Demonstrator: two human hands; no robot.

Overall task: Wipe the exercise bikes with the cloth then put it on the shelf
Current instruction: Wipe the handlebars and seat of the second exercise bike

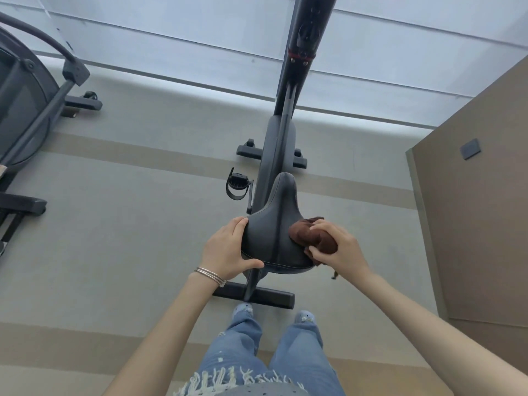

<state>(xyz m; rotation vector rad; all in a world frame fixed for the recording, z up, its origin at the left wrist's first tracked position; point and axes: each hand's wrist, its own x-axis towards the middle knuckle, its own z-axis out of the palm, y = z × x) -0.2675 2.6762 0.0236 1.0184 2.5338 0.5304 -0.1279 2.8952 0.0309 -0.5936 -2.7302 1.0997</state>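
Directly below the camera stands a dark exercise bike, seen from behind its black saddle. The left hand grips the saddle's left flank, fingers curled over the side and thumb laid along the stitched rear rim. The right hand clutches a bunched brown cloth, fingers wrapped round it, and presses it against the saddle's right rear part. A scrap of the cloth hangs below the wrist.

Thin silver bangles circle the left wrist. Under the saddle, the rear stabiliser bar lies across the floor, just ahead of a pair of pale blue shoes and frayed blue jeans. The saddle and both hands hide most of the seat post.

Left of the frame a strapped pedal sticks out. Farther forward, the front stabiliser bar crosses the bike, and the handlebar post rises out of the top edge of the view.

A second machine, dark with curved rails, stands well apart at the left edge. On the right a tan wall panel juts in, carrying a small dark plate. The grey floor is crossed by tan stripes, and pale glazing runs along the far side.
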